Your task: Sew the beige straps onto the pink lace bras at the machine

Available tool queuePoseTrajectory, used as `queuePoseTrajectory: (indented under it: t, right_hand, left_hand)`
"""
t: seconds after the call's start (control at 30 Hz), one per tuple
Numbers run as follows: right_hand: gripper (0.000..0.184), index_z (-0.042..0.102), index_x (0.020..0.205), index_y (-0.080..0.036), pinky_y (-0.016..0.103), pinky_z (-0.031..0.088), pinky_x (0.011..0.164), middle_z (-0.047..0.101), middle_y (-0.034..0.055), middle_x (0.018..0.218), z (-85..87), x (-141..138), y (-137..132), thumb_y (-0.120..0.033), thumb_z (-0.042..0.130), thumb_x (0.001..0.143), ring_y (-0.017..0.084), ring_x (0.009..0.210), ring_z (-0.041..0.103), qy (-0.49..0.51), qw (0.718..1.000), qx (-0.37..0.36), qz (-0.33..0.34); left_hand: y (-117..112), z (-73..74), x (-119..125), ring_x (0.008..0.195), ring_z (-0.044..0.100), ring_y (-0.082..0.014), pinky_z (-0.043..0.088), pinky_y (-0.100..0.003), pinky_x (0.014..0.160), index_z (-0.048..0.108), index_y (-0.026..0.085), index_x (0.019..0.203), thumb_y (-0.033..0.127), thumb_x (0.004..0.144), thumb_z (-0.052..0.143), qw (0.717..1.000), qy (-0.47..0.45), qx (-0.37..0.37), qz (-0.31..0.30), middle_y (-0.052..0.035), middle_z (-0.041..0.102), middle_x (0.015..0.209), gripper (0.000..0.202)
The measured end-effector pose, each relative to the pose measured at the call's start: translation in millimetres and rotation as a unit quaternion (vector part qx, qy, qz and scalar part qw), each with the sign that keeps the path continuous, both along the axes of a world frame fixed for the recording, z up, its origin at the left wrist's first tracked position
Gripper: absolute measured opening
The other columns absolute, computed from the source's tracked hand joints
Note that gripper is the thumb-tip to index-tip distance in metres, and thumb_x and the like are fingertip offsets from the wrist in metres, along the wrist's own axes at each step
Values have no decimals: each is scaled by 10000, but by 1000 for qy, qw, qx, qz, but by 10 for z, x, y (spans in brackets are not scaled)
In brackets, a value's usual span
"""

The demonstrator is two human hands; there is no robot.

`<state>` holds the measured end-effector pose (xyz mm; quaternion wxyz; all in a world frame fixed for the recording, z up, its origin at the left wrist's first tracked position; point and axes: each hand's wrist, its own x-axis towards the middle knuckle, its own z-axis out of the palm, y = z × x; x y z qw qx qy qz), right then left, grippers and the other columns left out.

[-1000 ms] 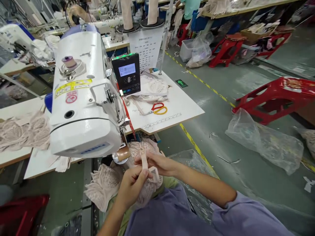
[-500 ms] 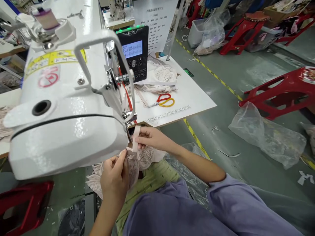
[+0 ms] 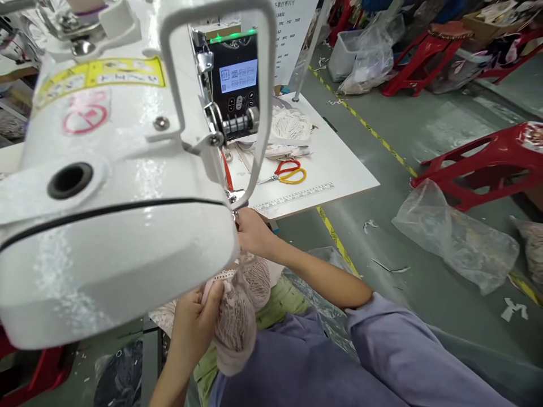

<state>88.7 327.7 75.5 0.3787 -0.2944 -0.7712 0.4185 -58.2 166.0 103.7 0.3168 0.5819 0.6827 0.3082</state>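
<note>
My left hand is closed on the edge of a pale pink lace bra, thumb on top of its scalloped lace trim. The bra's cups hang below the head of a white sewing machine and over my lap. My right hand is up by the needle area at the front of the machine, its visible fingers curled. The machine head covers its fingertips, so whatever they hold is hidden.
Red-and-yellow-handled scissors lie by a printed ruler on the white tabletop. Behind them are more lace pieces and a lit control panel. A red stool and plastic bag are on the floor at right.
My right hand has moved up to the needle area; the pale strip it pinched is out of sight. My left hand has shifted slightly down and left, and more of the bra shows. The view has moved closer.
</note>
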Motion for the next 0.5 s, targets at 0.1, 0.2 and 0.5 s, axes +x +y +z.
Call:
queuePoseTrajectory:
  t: [0.1,0.2,0.5]
  right_hand:
    - [185,445,710,-197,296,422,687,492,25,848,12,-4,26,-207,581,835,174,779,502,-8,1000,2,14]
    - [216,422,693,-200,304,433,691,505,28,859,50,15,32,-191,594,824,174,773,511,-33,999,0,19]
    - [88,563,755,-181,373,499,835,563,60,940,186,43,-1,-177,601,834,208,829,557,-79,996,-32,16]
  left_hand:
    - [-49,50,87,1100,691,-234,598,-260,787,664,216,1287,379,994,487,999,-43,-15,1,-74,675,1298,379]
    - [-76,56,147,1034,723,-217,598,-243,809,710,187,1209,314,993,487,999,-34,12,-27,-71,734,1175,336]
    - [13,-17,66,805,758,-218,603,-252,693,711,188,1217,269,976,473,988,95,86,-91,-87,781,950,348]
